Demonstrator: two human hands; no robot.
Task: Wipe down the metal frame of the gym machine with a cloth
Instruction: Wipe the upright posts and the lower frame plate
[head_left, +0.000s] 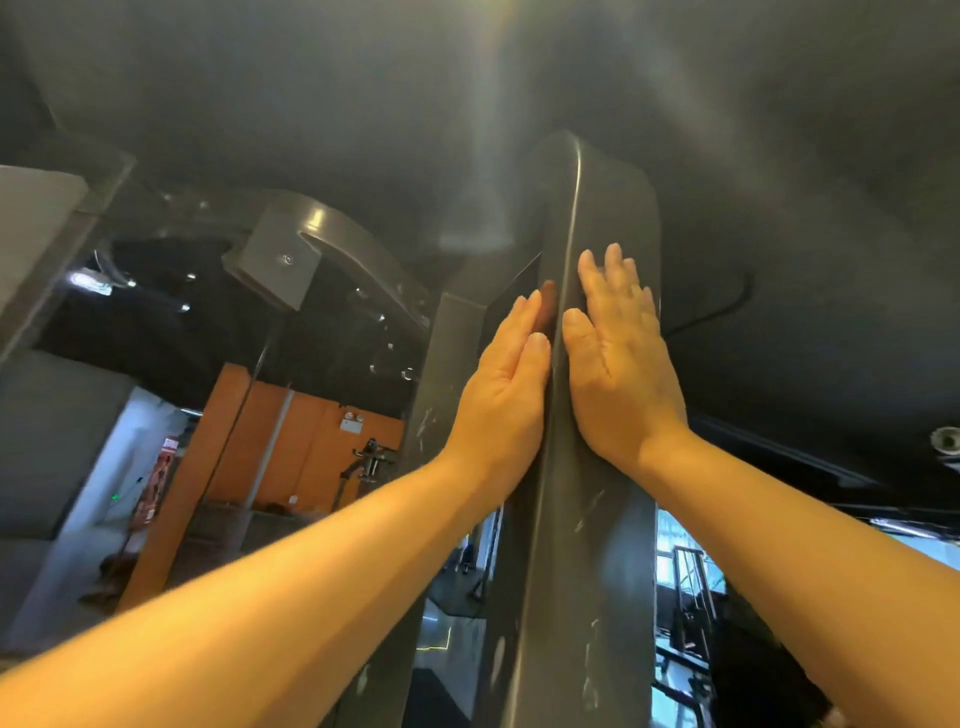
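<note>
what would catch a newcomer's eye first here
Two bare arms reach up the middle, left hand and right hand pressed flat on either side of a ridge on the grey metal frame, with no cloth in sight. Behind at lower left, an orange wall glows under the dark ceiling.

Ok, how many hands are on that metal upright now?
2. The left hand lies flat on the left face of the metal upright; the right hand lies flat on its right face.

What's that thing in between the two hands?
In the head view, the corner edge of the grey metal frame runs up between the left hand and right hand; both lie flat on it.
</note>
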